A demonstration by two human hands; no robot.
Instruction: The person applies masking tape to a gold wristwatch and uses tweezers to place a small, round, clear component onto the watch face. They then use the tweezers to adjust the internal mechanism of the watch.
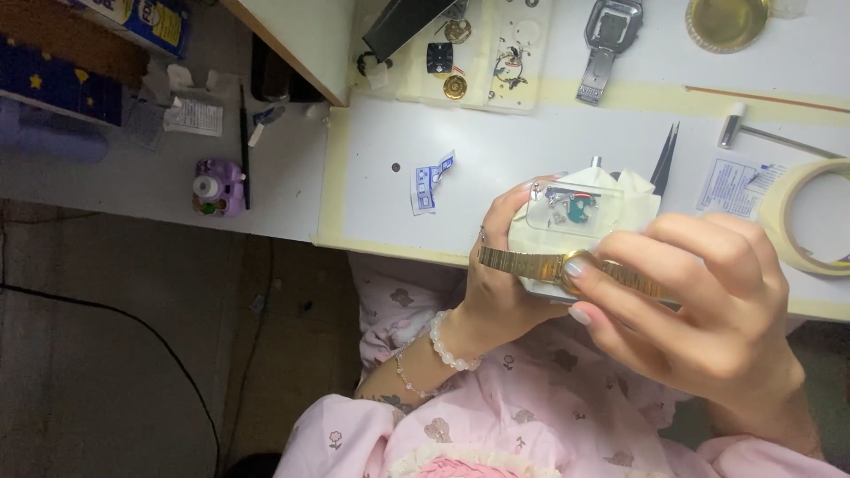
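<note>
Pink flowered sleeves nearest, then both hands raised over the near edge of the white table: right hand pinching the round case of a gold watch between thumb and fingertips, left hand closed around its bracelet and a small clear plastic box on white tissue. Box holding a green-and-metal part, probably a movement; likely to tip and spill if that double grip loosens. Farther right, shallow glass dish with yellowish liquid; upset if knocked.
</note>
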